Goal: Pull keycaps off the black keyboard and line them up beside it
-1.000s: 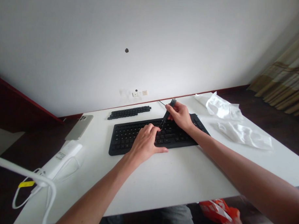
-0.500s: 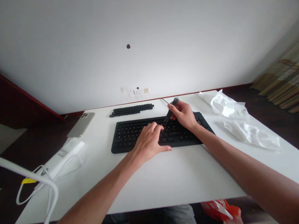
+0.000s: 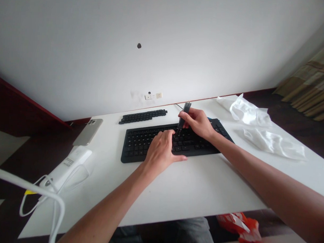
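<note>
A black keyboard point(image 3: 136, 143) lies on the white table, partly covered by both hands. My left hand point(image 3: 161, 148) rests on its middle, fingers bent over the keys and thumb stretched out to the right along the front edge; it holds nothing that I can see. In my right hand point(image 3: 200, 124) is a keycap puller point(image 3: 184, 115) with a dark handle, gripped between thumb and fingers. The puller stands nearly upright, its thin wire tips down at the keys beside my left fingertips. Behind the keyboard, loose black keycaps point(image 3: 143, 116) lie in rows.
On the left are a phone point(image 3: 88, 132) and a white power strip point(image 3: 66, 166) with a looping white cable point(image 3: 29, 182). Crumpled clear plastic bags point(image 3: 254, 114) lie at the right. Below the table's front edge shows an orange bag point(image 3: 239, 227). The wall borders the back.
The puller has tilted more upright and shifted slightly left in my right hand. My left fingertips have moved slightly left, while the hand stays on the keyboard. The camera view has shifted a little.
</note>
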Demonstrator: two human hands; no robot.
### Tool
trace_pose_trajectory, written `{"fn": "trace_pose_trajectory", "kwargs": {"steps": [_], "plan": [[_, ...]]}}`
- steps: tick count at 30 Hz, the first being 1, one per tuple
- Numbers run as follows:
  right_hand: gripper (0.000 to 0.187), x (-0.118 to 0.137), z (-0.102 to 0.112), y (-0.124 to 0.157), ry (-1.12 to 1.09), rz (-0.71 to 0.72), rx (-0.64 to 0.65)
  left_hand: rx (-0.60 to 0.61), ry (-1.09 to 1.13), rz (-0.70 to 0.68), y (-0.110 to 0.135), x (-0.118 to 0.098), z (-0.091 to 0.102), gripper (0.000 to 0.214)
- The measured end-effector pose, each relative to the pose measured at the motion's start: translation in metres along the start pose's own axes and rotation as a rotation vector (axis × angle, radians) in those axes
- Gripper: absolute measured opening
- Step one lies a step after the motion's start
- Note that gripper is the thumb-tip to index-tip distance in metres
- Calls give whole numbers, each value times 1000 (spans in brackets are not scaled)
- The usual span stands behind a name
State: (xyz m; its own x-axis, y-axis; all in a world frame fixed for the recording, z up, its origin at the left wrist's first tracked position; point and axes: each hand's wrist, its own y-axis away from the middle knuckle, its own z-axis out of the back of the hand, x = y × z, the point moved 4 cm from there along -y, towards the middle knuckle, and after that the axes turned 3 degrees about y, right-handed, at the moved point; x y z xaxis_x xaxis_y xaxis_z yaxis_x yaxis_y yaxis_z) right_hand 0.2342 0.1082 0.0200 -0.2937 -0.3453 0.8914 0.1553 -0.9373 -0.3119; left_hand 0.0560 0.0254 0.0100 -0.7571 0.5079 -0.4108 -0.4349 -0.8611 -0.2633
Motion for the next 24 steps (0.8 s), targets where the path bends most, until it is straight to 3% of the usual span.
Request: {"fn": "trace_pose_trajectory", "kwargs": {"steps": [7, 18, 24], "plan": [[52, 18, -2, 7, 117, 72, 38, 23, -97, 7, 0, -4, 0, 74], [48, 32, -5, 12, 12, 107, 181, -28, -140, 12, 2, -2, -3, 72], [45, 46, -8, 18, 77, 178, 215, -20, -125, 36, 2, -3, -1, 70]]}}
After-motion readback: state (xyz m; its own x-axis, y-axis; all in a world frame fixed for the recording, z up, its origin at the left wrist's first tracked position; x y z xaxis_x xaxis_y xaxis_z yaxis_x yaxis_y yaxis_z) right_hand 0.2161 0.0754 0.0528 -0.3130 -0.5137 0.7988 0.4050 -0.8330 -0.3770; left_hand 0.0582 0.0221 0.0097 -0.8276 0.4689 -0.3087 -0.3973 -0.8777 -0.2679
